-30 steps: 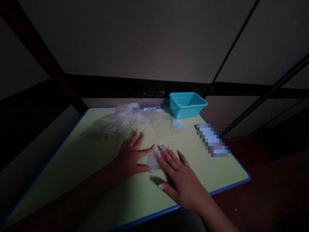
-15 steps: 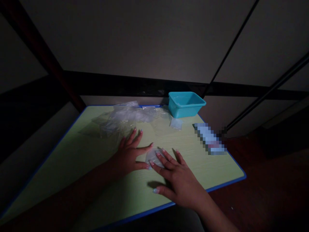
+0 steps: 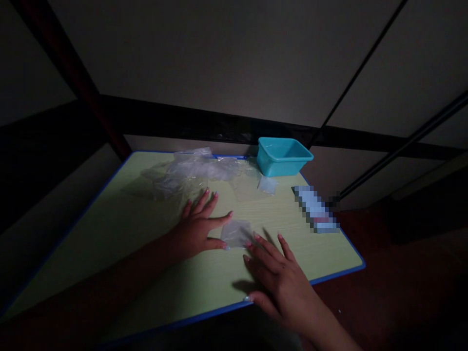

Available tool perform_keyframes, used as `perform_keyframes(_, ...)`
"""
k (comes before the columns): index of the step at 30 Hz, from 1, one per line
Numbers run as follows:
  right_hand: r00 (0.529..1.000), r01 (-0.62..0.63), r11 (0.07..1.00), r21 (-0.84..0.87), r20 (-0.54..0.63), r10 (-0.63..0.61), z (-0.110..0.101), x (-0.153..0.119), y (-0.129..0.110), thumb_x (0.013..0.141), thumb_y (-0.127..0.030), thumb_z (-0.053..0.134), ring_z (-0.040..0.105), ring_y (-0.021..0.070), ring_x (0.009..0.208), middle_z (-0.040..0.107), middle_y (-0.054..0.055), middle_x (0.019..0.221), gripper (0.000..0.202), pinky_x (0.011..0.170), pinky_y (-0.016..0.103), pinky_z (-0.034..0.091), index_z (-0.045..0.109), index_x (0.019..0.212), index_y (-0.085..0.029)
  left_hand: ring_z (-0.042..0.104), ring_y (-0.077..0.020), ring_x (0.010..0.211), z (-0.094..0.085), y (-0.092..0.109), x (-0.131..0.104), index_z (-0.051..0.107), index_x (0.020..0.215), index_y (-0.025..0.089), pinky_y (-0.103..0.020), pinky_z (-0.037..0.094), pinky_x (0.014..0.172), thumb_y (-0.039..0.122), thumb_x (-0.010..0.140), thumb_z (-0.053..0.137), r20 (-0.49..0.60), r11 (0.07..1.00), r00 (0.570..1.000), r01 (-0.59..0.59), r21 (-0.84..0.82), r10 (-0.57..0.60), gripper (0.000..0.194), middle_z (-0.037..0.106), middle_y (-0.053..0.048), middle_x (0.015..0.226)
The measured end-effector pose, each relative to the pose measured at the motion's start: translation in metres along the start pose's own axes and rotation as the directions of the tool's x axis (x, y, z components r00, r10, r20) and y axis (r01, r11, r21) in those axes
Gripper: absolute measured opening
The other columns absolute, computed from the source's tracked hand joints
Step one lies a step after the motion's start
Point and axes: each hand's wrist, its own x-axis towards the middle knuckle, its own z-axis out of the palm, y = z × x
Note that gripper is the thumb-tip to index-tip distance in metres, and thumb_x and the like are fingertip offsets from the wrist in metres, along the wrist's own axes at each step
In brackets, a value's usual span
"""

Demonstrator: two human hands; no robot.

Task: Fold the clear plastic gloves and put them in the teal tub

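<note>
A small clear plastic bag (image 3: 236, 233) lies flat on the pale table, between my two hands. My left hand (image 3: 197, 229) is spread palm down, its thumb and index fingertip at the bag's left edge. Over the bag's lower right corner hovers or rests my right hand (image 3: 278, 273), fingers apart; I cannot tell whether its fingertips touch the plastic. Beyond my left hand a loose heap of clear plastic bags (image 3: 197, 168) covers the back of the table. A small whitish folded packet (image 3: 267, 185) lies to the right of that heap.
A turquoise plastic basin (image 3: 283, 163) stands at the table's back right corner. Near the right edge lies a pixelated flat object (image 3: 316, 209). The table (image 3: 164, 287) has a blue rim, with a dark panelled wall behind it and reddish floor to the right.
My right hand has slid right and toward me, uncovering more of the small plastic bag. My left hand stays almost in place. The view has shifted slightly.
</note>
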Motion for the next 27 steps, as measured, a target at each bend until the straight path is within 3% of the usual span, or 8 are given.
perform_keyframes(7,1.0,-0.003,0.998,-0.068,0.006,0.003,0.005,0.004,-0.016,0.095,-0.048,0.042,0.024,0.0308,0.142,0.037,0.009,0.15,0.051,0.113,0.062,0.004,0.049,0.136,-0.019,-0.007,-0.0416,0.143,0.002,0.003,0.0,0.048,0.136,0.037,-0.068,0.01,0.105,0.061,0.075,0.068,-0.056,0.999,0.998,-0.037,0.021,0.038,0.069,0.009,-0.013,0.159)
perform_keyframes(10,1.0,0.004,0.998,-0.059,-0.004,-0.005,0.002,0.001,-0.021,0.094,-0.046,0.045,0.023,0.0306,0.142,0.037,0.009,0.15,0.05,0.114,0.06,0.004,0.049,0.137,-0.021,0.002,-0.0379,0.145,-0.002,0.007,0.0,0.03,0.147,0.028,-0.065,0.008,0.108,0.056,0.08,0.065,-0.088,0.995,0.992,-0.092,0.048,0.096,0.081,0.015,-0.016,0.158)
perform_keyframes(12,1.0,-0.018,0.998,-0.062,-0.01,0.018,-0.001,-0.001,-0.02,0.093,-0.043,0.047,0.023,0.0311,0.142,0.039,0.01,0.149,0.049,0.114,0.06,0.006,0.049,0.137,-0.021,0.008,-0.0352,0.145,-0.006,0.009,0.0,0.025,0.149,0.028,-0.061,0.009,0.11,0.051,0.085,0.061,-0.127,0.986,0.978,-0.163,0.044,0.167,0.077,0.021,-0.014,0.157)
perform_keyframes(17,0.998,-0.068,0.995,-0.074,0.001,0.069,-0.004,-0.001,-0.008,0.094,-0.041,0.047,0.027,0.0302,0.14,0.04,0.012,0.148,0.048,0.113,0.059,0.012,0.05,0.136,-0.02,0.016,-0.0297,0.143,-0.007,0.013,0.0,0.053,0.134,0.031,-0.049,0.017,0.113,0.038,0.091,0.057,-0.185,0.951,0.934,-0.308,0.016,0.305,0.044,0.039,-0.007,0.15)
perform_keyframes(22,0.997,0.08,0.996,-0.048,0.026,-0.079,-0.001,0.009,-0.007,0.095,-0.048,0.044,0.029,0.03,0.139,0.041,0.012,0.148,0.049,0.113,0.061,0.01,0.053,0.133,-0.019,0.015,-0.0304,0.144,0.003,0.011,0.002,0.063,0.123,0.033,-0.053,0.016,0.112,0.032,0.092,0.053,-0.228,0.963,0.939,-0.269,-0.013,0.259,0.032,0.04,-0.007,0.15)
perform_keyframes(27,0.999,0.042,0.999,-0.032,0.014,-0.041,0.007,0.02,-0.016,0.094,-0.053,0.041,0.026,0.0308,0.141,0.037,0.016,0.149,0.06,0.114,0.061,0.011,0.049,0.136,-0.011,0.018,-0.0293,0.143,0.007,0.01,0.003,0.067,0.118,0.033,-0.05,0.024,0.111,0.03,0.091,0.055,-0.267,0.973,0.939,-0.229,-0.008,0.218,0.03,0.043,-0.005,0.148)
